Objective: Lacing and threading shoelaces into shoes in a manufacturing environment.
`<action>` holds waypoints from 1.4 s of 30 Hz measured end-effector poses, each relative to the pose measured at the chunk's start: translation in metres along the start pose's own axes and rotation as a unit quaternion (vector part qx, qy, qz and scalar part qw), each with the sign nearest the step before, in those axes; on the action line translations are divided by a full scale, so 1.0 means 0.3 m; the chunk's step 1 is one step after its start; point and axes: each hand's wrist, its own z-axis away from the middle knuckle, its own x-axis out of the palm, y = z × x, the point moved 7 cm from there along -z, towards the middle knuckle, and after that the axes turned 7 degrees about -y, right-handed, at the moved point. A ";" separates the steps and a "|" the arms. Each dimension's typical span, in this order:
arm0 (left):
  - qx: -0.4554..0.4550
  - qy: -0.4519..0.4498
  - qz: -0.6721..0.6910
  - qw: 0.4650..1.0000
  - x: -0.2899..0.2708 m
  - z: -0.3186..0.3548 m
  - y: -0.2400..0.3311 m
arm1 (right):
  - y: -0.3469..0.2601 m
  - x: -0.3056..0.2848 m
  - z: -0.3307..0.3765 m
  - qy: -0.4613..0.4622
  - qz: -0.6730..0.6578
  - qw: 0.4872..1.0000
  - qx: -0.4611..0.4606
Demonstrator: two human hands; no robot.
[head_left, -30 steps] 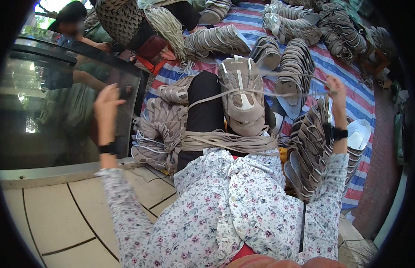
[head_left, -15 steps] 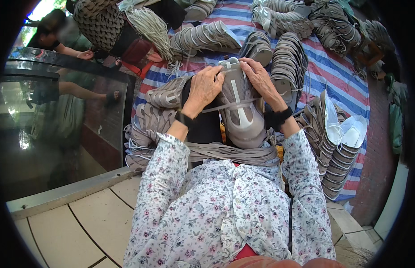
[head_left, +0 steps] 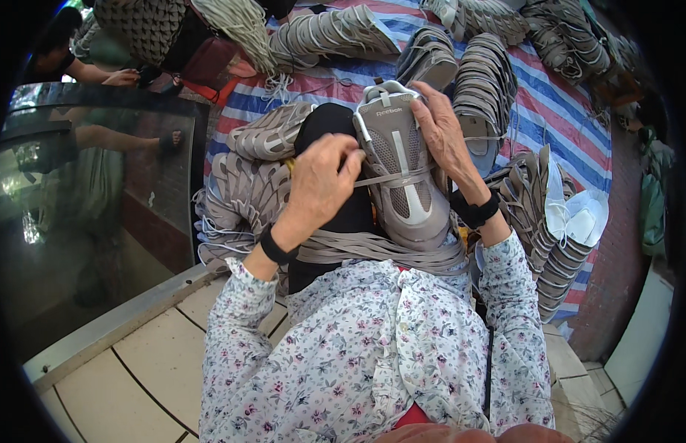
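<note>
Grey shoe sole gripped by both hands, left and right, fingers closed around it.

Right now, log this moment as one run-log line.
left hand: pinching grey strap | right hand: gripping shoe sole | around: stacked soles, striped tarp

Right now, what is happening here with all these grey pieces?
A person in a floral shirt is holding a grey shoe sole on their lap. The left hand pinches a thin grey strap that runs across the sole, while the right hand steadies its far side. Bundles of similar soles lie around on a striped tarp. Another person's arm shows at the upper left.
</note>
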 end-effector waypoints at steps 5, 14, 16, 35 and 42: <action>-0.061 -0.161 0.053 0.984 0.092 0.080 -0.006 | -0.093 -0.062 0.029 0.048 0.125 0.990 -0.051; -0.119 -0.299 0.268 0.908 0.074 0.063 -0.025 | -0.303 -0.066 -0.002 -0.039 0.061 0.989 -0.129; -0.103 -0.302 0.263 0.910 -0.029 0.062 0.028 | -0.314 -0.005 -0.011 -0.133 -0.006 0.989 -0.061; 0.054 -0.146 0.432 0.888 -0.438 0.080 0.186 | -0.578 0.330 0.008 -0.511 -0.313 0.800 0.043; 0.041 -0.148 0.267 0.951 -0.360 0.199 0.019 | -0.493 0.026 -0.074 -0.378 -0.003 0.926 0.025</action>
